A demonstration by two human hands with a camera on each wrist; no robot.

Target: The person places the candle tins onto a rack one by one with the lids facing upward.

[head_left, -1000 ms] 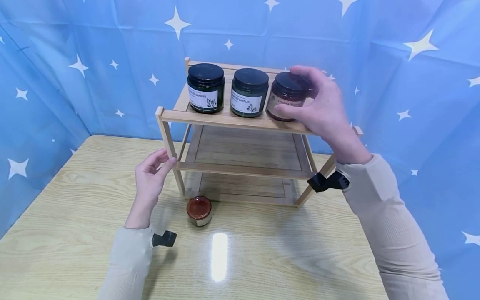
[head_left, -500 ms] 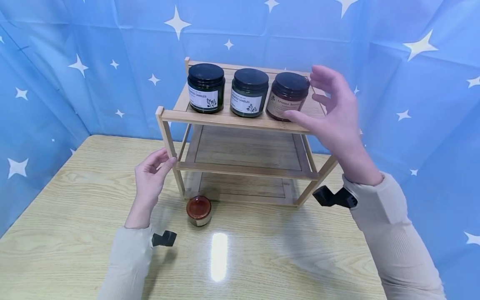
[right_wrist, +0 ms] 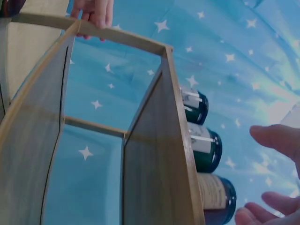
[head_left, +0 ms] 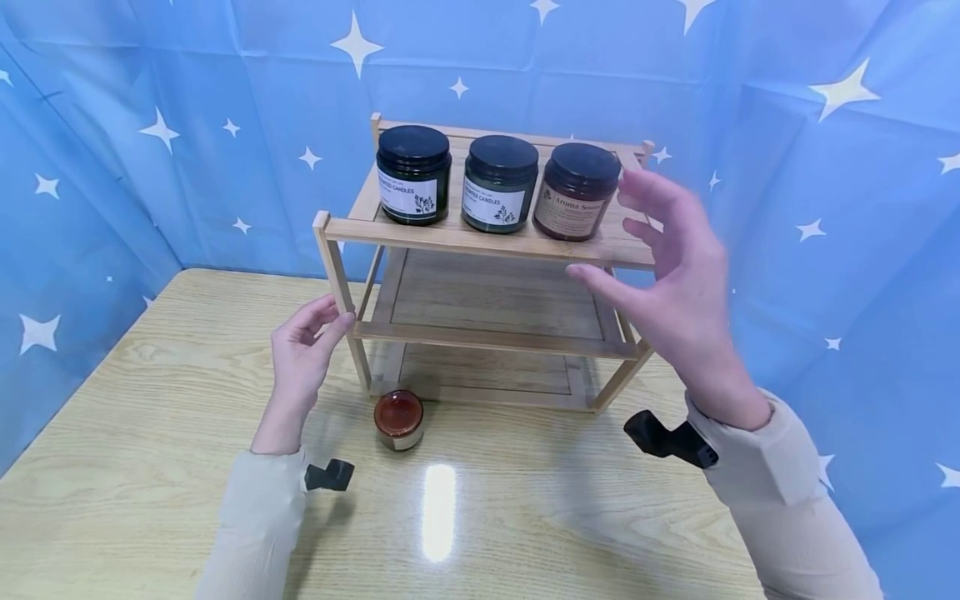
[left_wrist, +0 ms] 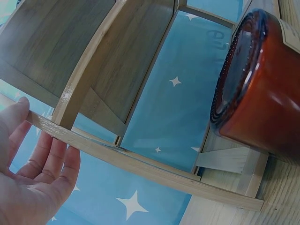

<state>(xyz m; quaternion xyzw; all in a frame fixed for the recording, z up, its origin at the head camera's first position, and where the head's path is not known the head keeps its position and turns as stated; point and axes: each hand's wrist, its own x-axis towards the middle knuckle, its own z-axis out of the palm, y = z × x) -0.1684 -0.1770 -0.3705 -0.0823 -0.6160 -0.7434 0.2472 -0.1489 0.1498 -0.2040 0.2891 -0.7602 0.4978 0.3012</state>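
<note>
My left hand (head_left: 300,346) grips the front left leg of a wooden three-tier rack (head_left: 487,340), thumb on one side and fingertips on the other in the left wrist view. On the top shelf, two dark green candle jars (head_left: 412,177) (head_left: 497,185) and a brown candle jar (head_left: 576,193) stand in a row, all black-lidded and labelled. Just right of the brown jar, my right hand (head_left: 686,292) is spread with nothing in it. A small red-brown glass candle jar (head_left: 398,418) stands on the table by the rack's front left foot.
The wood-grain table (head_left: 525,508) carries the rack near its back edge. Behind hangs a blue curtain (head_left: 255,92) with white stars, close to the rack. The middle and bottom shelves (head_left: 487,371) lie under the jars' shelf.
My right hand has let go of the brown candle jar and drawn back to the right and down. The jar stays on the top shelf. My left hand keeps its grip.
</note>
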